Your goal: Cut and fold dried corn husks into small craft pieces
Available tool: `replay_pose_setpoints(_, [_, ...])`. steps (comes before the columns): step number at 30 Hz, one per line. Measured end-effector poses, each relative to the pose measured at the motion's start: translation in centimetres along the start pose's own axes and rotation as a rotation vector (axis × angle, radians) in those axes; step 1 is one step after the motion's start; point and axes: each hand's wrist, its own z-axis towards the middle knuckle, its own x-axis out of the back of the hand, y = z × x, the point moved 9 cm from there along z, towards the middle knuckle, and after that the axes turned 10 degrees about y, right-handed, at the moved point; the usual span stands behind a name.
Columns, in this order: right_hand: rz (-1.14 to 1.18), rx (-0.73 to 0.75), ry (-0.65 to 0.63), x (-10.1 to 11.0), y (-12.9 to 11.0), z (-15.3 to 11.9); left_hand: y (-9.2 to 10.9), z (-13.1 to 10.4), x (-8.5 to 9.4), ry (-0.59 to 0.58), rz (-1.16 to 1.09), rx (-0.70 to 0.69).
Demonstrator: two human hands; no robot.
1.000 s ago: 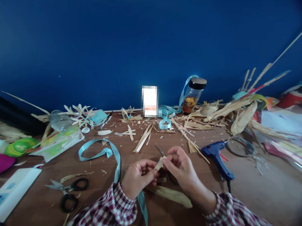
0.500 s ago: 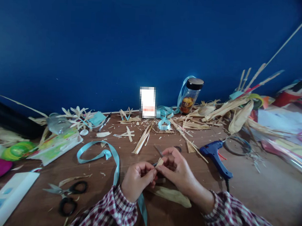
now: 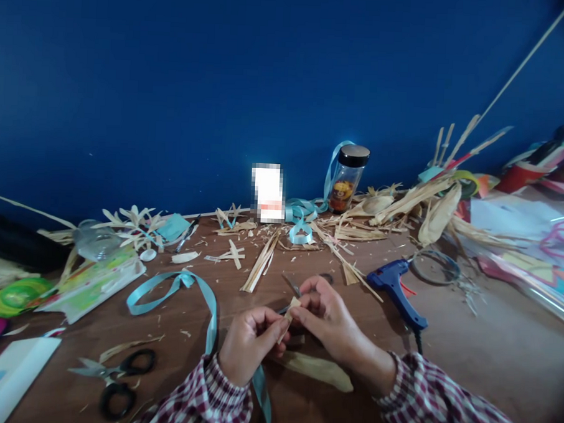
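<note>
Both hands meet low in the middle of the head view, over the brown table. Between the pinched fingertips of my left hand (image 3: pixel 248 344) and my right hand (image 3: pixel 326 319) is a small strip of pale dried corn husk (image 3: pixel 293 307). A larger husk leaf (image 3: pixel 317 369) lies on the table beneath them. Just beyond my right fingers a thin metal blade (image 3: pixel 290 283) shows, partly hidden by the hand. Light blue ribbon (image 3: pixel 211 314) passes under my left forearm and reappears by the sleeve.
Black-handled scissors (image 3: pixel 118 369) lie open at left. To the right are a blue glue gun (image 3: pixel 397 291) and a roll of wire (image 3: pixel 433 268). A black-lidded jar (image 3: pixel 347 180), a husk pile (image 3: pixel 404 204) and husk flowers (image 3: pixel 134 224) line the blue wall (image 3: pixel 221 96).
The view has turned slightly right, so the table items sit further left. More of the husk strip shows between my fingertips, and both hands keep their pinch.
</note>
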Motion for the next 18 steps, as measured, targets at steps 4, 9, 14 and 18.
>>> replay_pose_setpoints(4, [0.000,0.012,-0.001,0.04,-0.01,0.02,-0.05,0.04,0.01,0.002,0.006,-0.001])
replay_pose_setpoints(9, [0.006,-0.024,0.023,0.11,0.01,0.12,-0.12,0.11,-0.04,-0.004,0.014,0.000])
replay_pose_setpoints(14, [0.042,-0.049,0.025,0.08,-0.13,0.16,0.13,0.07,0.06,-0.002,0.006,-0.026])
replay_pose_setpoints(18, [0.018,-0.030,0.033,0.21,-0.12,0.14,0.18,0.01,-0.03,-0.002,0.021,-0.019])
